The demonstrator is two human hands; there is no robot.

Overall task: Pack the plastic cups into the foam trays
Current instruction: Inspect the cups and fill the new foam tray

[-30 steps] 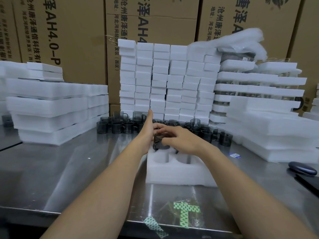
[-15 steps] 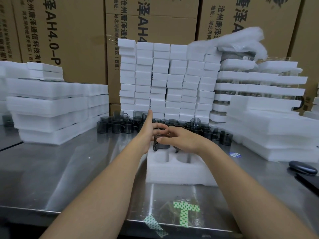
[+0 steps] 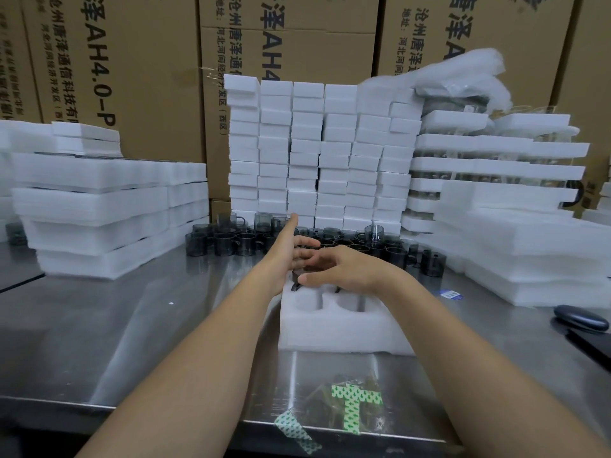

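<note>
Both forearms reach forward over the steel table [image 3: 99,325] and meet above the far end of a white foam tray [image 3: 344,328] lying just ahead of the person. The left hand [image 3: 284,252] is turned on its edge, its index finger straight and pointing away toward the foam stacks, while its other fingers curl round the far side of a dark cup [image 3: 299,275]. The right hand [image 3: 347,269] comes in from the right, palm down, wrist bent inward; its thumb presses the cup's near wall and its fingers close over the top, touching the left hand's fingers. So the cup is held between both hands, low over the tray's far-left pocket; whether it already sits in the pocket cannot be told. The two nearer pockets [image 3: 309,300] are bare. Beyond the hands, loose cups [image 3: 231,244] crowd the table in front of stacked foam blocks [image 3: 317,153].
</note>
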